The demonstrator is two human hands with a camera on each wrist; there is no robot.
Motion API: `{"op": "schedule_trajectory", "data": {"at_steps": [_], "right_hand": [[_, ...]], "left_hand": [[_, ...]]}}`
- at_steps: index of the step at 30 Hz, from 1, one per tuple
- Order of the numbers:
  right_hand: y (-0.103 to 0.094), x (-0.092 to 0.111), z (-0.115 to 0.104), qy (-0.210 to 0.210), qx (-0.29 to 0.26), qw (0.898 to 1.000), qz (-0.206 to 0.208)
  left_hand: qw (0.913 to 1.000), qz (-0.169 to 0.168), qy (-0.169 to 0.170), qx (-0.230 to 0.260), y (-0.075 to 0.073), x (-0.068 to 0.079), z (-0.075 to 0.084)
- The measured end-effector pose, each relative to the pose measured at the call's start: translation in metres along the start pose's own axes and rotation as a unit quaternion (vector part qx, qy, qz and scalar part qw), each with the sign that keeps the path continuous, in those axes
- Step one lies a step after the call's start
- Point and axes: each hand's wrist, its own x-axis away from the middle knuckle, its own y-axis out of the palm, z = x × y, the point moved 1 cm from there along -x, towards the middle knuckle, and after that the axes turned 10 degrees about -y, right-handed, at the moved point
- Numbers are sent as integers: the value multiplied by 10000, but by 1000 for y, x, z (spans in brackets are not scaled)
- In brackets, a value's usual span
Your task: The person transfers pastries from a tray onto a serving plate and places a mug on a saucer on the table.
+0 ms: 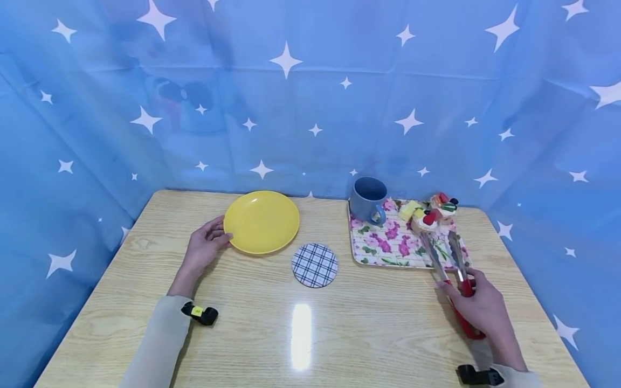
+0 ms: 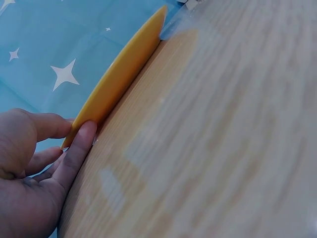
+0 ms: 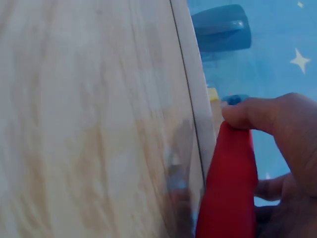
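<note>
Head view: tongs (image 1: pixel 467 289) in right hand (image 1: pixel 481 306), yellow plate (image 1: pixel 262 222) in left hand (image 1: pixel 206 246)

Over the front edge of flowered tray (image 1: pixel 371 254), tongs slant, arms parted, tips just beside front fruit-topped cake (image 1: pixel 423 222); contact cannot be told. Right hand grips the red handles. Left hand pinches the plate's left rim. On tray: second cake (image 1: pixel 444 206) behind, yellow piece (image 1: pixel 409 210) beside, blue mug (image 1: pixel 364 205) at left. Checked coaster (image 1: pixel 314 265) lies between plate and tray.

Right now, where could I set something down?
Bare table: in front of the checked coaster, between left hand and right hand; behind the coaster, between yellow plate and flowered tray. Crowded: the tray's right end, with cakes and tongs.
</note>
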Motion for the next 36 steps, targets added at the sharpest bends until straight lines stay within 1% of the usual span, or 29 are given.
{"op": "schedule_trajectory", "data": {"at_steps": [6, 13, 17, 20, 25, 29, 36], "right_hand": [[-4, 4, 3, -233, -124, 9994, 234], [-6, 3, 4, -559, 62, 9971, 521], [-8, 3, 3, -919, 156, 9920, 848], [-10, 2, 2, -1104, 197, 9883, 1031], [-13, -5, 2, -1224, 311, 9858, 1104], [-15, -9, 2, -1221, 376, 9854, 1122], [-15, -15, 2, -1192, 460, 9869, 990]], "left_hand": [[10000, -24, 30, 7, 0, -1, 1], [10000, -25, 18, 40, 2, -2, 1], [10000, -21, 5, 39, 2, -2, 0], [10000, -29, 6, 48, 1, -1, 0], [10000, -6, -8, 79, 0, -1, 0], [10000, 26, 9, 94, 1, -3, -1], [10000, 82, 13, 56, 1, -4, -3]]}}
